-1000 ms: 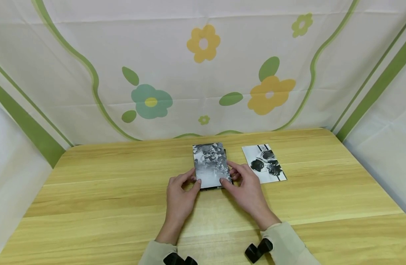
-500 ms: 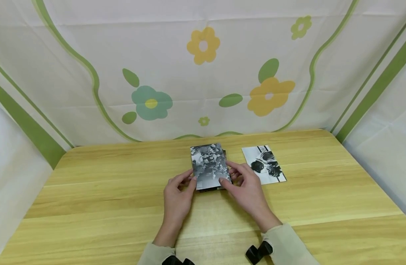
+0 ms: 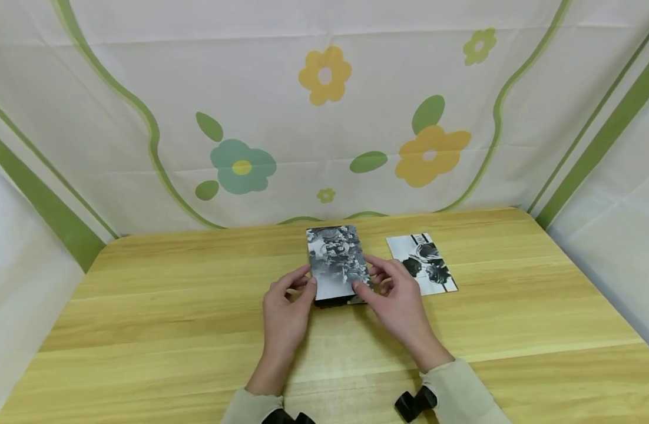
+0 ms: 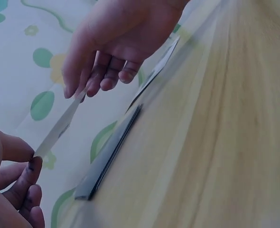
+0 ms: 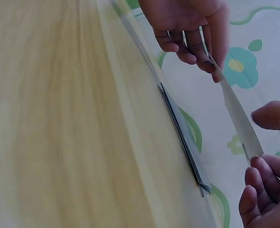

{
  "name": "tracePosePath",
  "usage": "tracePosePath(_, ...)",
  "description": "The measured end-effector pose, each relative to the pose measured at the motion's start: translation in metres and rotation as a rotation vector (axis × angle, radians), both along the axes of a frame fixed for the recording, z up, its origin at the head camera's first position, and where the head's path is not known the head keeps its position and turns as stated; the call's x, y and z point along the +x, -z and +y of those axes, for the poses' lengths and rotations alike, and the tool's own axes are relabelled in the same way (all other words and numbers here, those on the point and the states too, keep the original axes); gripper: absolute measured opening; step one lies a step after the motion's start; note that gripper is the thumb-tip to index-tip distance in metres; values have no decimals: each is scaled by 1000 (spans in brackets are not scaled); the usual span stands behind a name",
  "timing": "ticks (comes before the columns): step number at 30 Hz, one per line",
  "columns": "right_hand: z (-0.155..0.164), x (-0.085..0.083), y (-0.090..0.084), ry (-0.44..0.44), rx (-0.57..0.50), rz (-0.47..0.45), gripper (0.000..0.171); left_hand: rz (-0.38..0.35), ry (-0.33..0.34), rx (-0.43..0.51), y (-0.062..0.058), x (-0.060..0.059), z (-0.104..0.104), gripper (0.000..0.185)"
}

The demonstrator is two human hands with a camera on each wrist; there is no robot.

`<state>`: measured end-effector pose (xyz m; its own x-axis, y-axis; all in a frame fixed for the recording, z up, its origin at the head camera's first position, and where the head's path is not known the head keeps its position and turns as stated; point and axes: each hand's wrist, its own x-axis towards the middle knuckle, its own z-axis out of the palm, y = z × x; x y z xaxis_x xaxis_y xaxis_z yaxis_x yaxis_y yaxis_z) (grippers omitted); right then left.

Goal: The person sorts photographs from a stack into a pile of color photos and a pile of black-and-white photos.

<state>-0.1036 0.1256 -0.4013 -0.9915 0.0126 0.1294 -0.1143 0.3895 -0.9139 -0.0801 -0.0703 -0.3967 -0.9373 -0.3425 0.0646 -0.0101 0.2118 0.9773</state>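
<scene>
Card (image 3: 335,262) was up in the air, just above a thin dark stack (image 4: 112,152) on the table (image 3: 171,294), strung between two hands. Left hand (image 3: 286,312) pinched it at its left edge, thumb against fingers, low down. Right hand (image 3: 401,300) had the right edge, thumb over the face, fingertips at the rim. Handling, my read: next to no weight, springy rather than rigid; it showed a slight bow side-on from the right wrist, so squeezing the edges together would likely curl it more. Face looked smooth, maybe a bit slick, and I'd guess it would take prints or a crease easily. Best hold: light pinch on the two long edges near the bottom corners, about where the fingers were, thumbs kept off the picture. Looks: upright rectangle, black-and-white image, busy dark-and-light pattern up top, fading to plain pale grey at the bottom; too small for me to make out the subject. Underside read pale. Another print (image 3: 430,265), mostly white with dark shapes, lay on the table beyond the right hand.
</scene>
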Motion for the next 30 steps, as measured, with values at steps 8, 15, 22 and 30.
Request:
tracePosePath(8,29,-10,-6,186,-62,-40,34,12,98,23,-5,-14,39,26)
tracePosePath(15,73,-16,-13,343,-78,-117,30,-15,137,-4,-5,-22,88,26)
tracePosePath(22,112,-21,-14,393,-123,-158,33,-21,196,39,-8,-27,121,26)
tracePosePath(30,130,-22,-11,409,-117,-176,32,-20,234,72,-10,-31,137,25)
